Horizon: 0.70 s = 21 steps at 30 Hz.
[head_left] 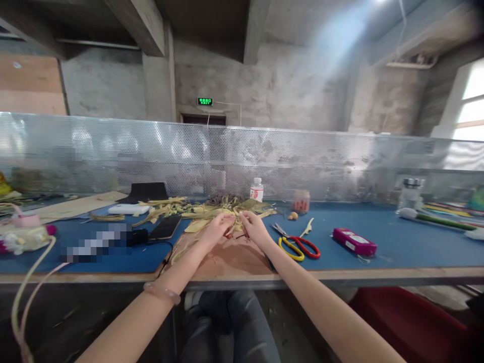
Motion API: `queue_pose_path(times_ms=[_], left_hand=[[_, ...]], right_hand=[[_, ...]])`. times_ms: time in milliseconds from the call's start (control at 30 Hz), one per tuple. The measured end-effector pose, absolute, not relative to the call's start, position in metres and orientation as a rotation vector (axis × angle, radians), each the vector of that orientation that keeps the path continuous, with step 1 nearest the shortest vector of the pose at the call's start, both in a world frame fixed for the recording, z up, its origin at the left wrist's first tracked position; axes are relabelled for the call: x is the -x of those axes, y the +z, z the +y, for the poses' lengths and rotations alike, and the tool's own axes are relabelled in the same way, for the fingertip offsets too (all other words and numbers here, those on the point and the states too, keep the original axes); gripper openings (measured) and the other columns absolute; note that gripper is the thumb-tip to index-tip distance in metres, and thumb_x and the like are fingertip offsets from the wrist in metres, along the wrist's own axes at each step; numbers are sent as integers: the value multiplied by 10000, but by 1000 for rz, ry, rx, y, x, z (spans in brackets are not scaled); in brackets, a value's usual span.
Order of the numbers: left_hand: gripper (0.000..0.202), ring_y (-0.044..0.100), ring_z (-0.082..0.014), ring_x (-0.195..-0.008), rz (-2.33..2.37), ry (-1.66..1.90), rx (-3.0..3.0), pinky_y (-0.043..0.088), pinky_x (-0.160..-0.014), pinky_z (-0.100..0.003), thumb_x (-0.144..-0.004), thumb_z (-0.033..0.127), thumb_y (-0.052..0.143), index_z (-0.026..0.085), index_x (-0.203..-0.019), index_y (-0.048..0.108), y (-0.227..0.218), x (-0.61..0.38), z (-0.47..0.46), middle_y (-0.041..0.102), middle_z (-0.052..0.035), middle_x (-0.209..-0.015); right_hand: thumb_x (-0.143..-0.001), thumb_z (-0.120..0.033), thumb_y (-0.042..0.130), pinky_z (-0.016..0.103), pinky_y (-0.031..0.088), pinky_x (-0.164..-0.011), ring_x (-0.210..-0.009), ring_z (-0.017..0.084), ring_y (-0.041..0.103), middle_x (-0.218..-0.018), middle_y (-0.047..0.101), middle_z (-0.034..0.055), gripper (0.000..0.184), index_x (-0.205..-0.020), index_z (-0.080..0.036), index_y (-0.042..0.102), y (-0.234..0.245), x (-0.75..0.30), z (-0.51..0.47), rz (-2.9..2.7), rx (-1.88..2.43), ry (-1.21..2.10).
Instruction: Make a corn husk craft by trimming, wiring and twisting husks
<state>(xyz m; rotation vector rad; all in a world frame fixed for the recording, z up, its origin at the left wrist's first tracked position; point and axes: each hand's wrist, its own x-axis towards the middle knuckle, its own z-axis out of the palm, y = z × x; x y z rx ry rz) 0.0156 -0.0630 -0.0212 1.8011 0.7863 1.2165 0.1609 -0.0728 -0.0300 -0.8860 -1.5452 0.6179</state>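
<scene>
Both my hands meet over a brown board at the middle of the workbench. My left hand is closed with its fingertips pinched near a pale, dried plant strip. Close beside it, my right hand pinches at the same strip from the other side. The exact grip is small and partly hidden by the fingers. Behind the hands lies a heap of dried yellow-green leaves. To the right of my right hand, scissors with one yellow and one red handle lie with their blades slightly apart.
A magenta packet, a jar with red contents and a white bottle stand on the blue mat. At left lie a dark phone, a white box and cables. A perforated metal screen closes off the back.
</scene>
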Motion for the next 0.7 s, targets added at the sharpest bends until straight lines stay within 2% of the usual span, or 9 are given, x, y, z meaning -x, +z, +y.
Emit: queue_pose_path(times_ms=[167,333,533,700], left_hand=[[285,588,-146,-662,645,1006,-1604,471,-615,-274,-767,450,563,191,-887,576,-20,-11,-69,629,-42,-793],[285,608,-159,-741,610,993,-1549,483,-729,-313,-727,419,619,175,-871,582,-21,-10,-66,636,-60,-825],[216,576,-124,-604,580,941,-1581,467,-619,-275,-695,327,648,162,-818,581,-23,-12,-68,587,-7,-692],[194,590,-139,-632,519,877,-1643,466,-620,-275,-722,300,615,154,-849,596,-24,-11,-71,607,-30,-708]], right_hand=[[-796,-506,470,206,286,-327,-319,90,333,-405,373,-82,307,-779,-210,549,-29,-160,-77,-1590,870,573],[-800,-453,473,207,293,-343,-336,85,355,-474,466,-58,286,-802,-200,605,-27,-158,-82,-1621,898,535],[-785,-381,518,224,410,-558,-605,137,547,-691,653,8,261,-780,-181,686,-26,-159,-83,-1626,899,398],[-794,-365,507,241,422,-638,-682,158,579,-724,682,11,268,-762,-183,702,-28,-160,-81,-1661,913,354]])
